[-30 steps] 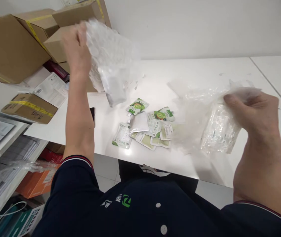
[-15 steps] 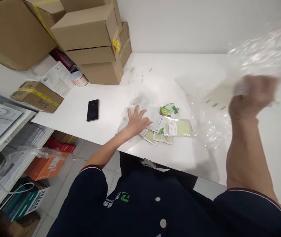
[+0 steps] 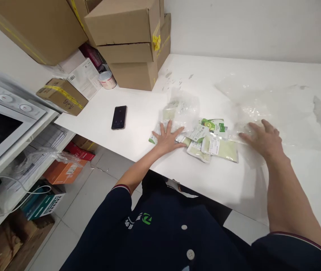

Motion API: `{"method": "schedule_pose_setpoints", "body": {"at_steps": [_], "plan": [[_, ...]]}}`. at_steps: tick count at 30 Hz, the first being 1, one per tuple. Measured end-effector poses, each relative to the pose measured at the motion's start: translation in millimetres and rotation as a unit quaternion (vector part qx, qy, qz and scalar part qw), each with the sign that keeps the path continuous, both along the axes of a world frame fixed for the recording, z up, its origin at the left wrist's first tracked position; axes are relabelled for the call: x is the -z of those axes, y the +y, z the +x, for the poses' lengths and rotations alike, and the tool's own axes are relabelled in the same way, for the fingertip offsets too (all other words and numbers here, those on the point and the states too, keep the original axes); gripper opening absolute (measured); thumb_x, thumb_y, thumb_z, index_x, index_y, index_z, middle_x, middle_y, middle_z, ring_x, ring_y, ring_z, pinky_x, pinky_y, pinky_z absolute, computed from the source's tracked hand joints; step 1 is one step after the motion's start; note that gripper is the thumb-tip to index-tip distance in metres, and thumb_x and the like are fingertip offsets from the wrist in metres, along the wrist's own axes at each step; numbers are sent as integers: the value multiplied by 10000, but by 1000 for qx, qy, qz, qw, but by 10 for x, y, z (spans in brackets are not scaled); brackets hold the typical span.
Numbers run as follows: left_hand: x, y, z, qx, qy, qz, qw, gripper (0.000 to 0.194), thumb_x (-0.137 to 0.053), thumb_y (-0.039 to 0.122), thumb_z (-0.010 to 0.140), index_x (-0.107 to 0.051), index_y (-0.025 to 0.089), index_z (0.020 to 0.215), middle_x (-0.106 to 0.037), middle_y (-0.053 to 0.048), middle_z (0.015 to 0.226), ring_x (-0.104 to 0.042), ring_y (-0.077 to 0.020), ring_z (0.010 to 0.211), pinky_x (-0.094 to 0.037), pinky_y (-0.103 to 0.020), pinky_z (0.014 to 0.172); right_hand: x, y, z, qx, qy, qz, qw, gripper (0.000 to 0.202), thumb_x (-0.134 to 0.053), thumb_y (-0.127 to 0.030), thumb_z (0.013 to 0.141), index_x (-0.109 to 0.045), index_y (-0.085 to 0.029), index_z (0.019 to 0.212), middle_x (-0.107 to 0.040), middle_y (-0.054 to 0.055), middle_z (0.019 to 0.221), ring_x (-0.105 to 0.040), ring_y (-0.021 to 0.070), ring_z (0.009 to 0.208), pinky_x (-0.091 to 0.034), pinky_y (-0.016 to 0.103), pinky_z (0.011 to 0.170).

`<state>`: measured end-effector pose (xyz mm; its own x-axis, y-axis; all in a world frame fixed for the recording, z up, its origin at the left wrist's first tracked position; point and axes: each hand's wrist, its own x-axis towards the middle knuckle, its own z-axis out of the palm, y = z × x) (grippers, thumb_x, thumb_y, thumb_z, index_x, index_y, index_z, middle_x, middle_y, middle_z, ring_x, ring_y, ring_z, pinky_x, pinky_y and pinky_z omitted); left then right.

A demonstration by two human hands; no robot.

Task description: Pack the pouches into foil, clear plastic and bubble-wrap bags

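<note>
My left hand [image 3: 166, 141] lies with fingers spread on a clear plastic bag [image 3: 187, 109] and some of the green pouches under it. Several flat pouches, pale green with white labels, overlap just right of that hand; the front one [image 3: 221, 148] is nearest the table edge. Behind it a pouch with a kiwi picture [image 3: 213, 125] shows its green printed face. Farther right, my right hand [image 3: 265, 139] rests, fingers apart, on a thin sheet of clear plastic wrap [image 3: 253, 107]. The wrap's outline is hard to make out against the white table.
A dark phone [image 3: 119, 117] lies on the white table [image 3: 140, 103], left of the pouches. Cardboard boxes [image 3: 129, 49] are stacked at the back left, with a small tin [image 3: 107, 80] beside them. A microwave [image 3: 5, 116] stands on a shelf at far left.
My right hand has come down from above the table onto the plastic wrap, and the raised, crinkled plastic beside it has dropped. My left hand stays on the bag. The view has shifted.
</note>
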<state>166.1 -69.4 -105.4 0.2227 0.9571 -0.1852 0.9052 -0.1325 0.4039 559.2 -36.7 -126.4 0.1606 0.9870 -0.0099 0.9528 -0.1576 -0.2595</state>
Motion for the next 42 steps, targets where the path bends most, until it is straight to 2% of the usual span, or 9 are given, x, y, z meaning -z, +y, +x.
{"method": "schedule_pose_setpoints", "body": {"at_steps": [6, 11, 15, 21, 26, 30, 34, 38, 42], "plan": [[-76, 292, 101, 7, -15, 57, 998, 955, -625, 775, 707, -214, 494, 1522, 20, -6, 1669, 117, -502, 1475, -23, -825, 1052, -161, -80, -18, 46, 37, 10, 998, 859, -507, -730, 793, -381, -278, 1513, -104, 139, 1648, -245, 430, 1433, -346, 587, 1026], [49, -207, -443, -23, -14, 201, 979, 600, -470, 629, 913, -512, 308, 1418, -408, -109, 1522, -312, -312, 1428, -235, -522, 1175, -173, -620, -57, 80, 45, 185, 978, 895, -447, -725, 820, -281, -242, 1555, -161, 209, 1612, -227, 377, 1475, -330, 607, 1068], [190, -484, -806, -119, 12, 215, 969, 422, -534, 557, 909, -699, 267, 1166, -587, -115, 1299, -469, -291, 1258, -360, -453, 1084, -72, -936, -289, 69, 45, 92, 992, 886, -514, -737, 786, -303, -315, 1536, -115, 207, 1627, -185, 432, 1478, -304, 680, 1045], [234, -168, -546, -80, 51, 180, 979, 587, -577, 615, 855, -589, 286, 1342, -437, -151, 1431, -390, -340, 1337, -326, -500, 1106, 129, -531, -236, 46, 31, 38, 998, 591, -434, -579, 913, -474, -315, 1440, -242, 193, 1599, -213, 428, 1455, -230, 675, 1067], [269, -41, -349, -56, 32, 180, 982, 534, -558, 550, 889, -598, 279, 1347, -411, -181, 1402, -383, -356, 1346, -327, -495, 1103, -116, -276, -109, 127, 31, 24, 991, 685, -477, -523, 901, -373, -240, 1516, -120, 208, 1633, -117, 456, 1464, -182, 708, 1052], [289, -194, -355, -22, 31, 176, 984, 534, -537, 564, 896, -593, 294, 1354, -428, -173, 1368, -378, -362, 1339, -332, -522, 1093, -317, -449, -524, 58, 62, 158, 984, 622, -440, -415, 923, -388, -166, 1491, -312, 223, 1548, -292, 369, 1405, -307, 580, 1081], [246, -191, -324, 11, 10, 168, 986, 475, -525, 527, 913, -619, 289, 1314, -476, -142, 1326, -432, -324, 1293, -379, -483, 1066, -257, -502, -998, -49, 77, 76, 993, 535, -425, -451, 933, -558, -138, 1347, -514, 200, 1375, -435, 353, 1278, -409, 499, 1036], [88, 160, -226, -66, -16, 220, 973, 374, -491, 450, 948, -649, 263, 1230, -586, -120, 1183, -530, -280, 1130, -424, -421, 996, -216, -330, -1221, -89, 41, -28, 995, 477, -403, -474, 950, -633, -184, 1250, -564, 180, 1304, -492, 372, 1197, -460, 511, 948], [-106, 651, -135, -87, 0, 238, 967, 352, -592, 417, 896, -651, 287, 1218, -554, -98, 1328, -480, -320, 1189, -412, -459, 968, -357, -181, -1407, -79, 35, -7, 996, 503, -412, -526, 947, -612, -201, 1275, -601, 193, 1204, -534, 376, 1144, -471, 522, 908]]}}
